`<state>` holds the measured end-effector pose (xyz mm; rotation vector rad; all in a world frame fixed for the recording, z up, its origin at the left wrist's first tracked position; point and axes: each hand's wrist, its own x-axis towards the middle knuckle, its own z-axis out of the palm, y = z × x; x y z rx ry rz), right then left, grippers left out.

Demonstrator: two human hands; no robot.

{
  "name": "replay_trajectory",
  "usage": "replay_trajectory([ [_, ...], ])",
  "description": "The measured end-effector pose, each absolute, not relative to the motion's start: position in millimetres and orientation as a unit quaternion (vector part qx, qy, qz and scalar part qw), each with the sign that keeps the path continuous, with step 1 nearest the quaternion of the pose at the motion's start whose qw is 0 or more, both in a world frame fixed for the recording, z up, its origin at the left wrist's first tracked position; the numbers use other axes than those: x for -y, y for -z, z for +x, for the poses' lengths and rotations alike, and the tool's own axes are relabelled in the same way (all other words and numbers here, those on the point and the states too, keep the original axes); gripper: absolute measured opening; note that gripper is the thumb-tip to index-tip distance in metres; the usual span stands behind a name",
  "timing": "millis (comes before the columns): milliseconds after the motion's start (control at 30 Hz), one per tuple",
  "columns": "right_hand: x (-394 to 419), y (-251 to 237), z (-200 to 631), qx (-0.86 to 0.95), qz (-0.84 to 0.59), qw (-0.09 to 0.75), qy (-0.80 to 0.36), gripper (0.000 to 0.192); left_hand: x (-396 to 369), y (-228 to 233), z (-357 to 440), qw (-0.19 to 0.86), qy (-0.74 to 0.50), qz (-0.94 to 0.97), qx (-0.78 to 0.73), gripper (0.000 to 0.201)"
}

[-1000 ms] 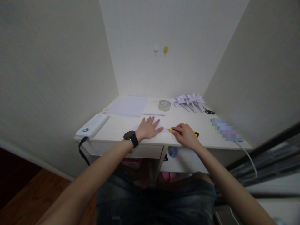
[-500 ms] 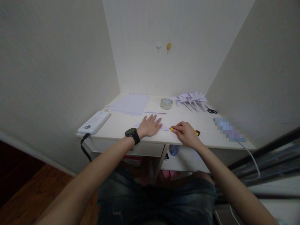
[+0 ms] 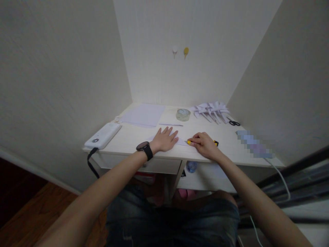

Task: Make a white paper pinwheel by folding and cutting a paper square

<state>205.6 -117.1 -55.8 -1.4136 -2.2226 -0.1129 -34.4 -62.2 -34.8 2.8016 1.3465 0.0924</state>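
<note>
Behind the hands, tape roll (image 3: 183,114), scissors (image 3: 234,122), paper stack (image 3: 143,115)

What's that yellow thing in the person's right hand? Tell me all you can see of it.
The yellow tool looks like a slim utility knife, plastic by its look, with a yellow body and a black rear end poking out behind the right hand. It lies low, nearly flat over the desk, its front tip at the pointed corner of the folded paper. The fingers cover its middle; no blade can be made out.
</note>
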Motion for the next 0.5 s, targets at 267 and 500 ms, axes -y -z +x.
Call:
replay_trajectory([
  [267, 102.8, 49.9, 218.0, 0.856, -0.451, 0.254, -0.013, 0.023, 60.5, 36.1, -35.0, 0.019, -0.031, 0.901, -0.433, 0.064],
  [500, 106.6, 42.1, 227.2, 0.866, -0.438, 0.232, -0.063, 0.023, 63.0, 37.0, -36.6, 0.012, -0.047, 0.902, -0.428, 0.066],
])
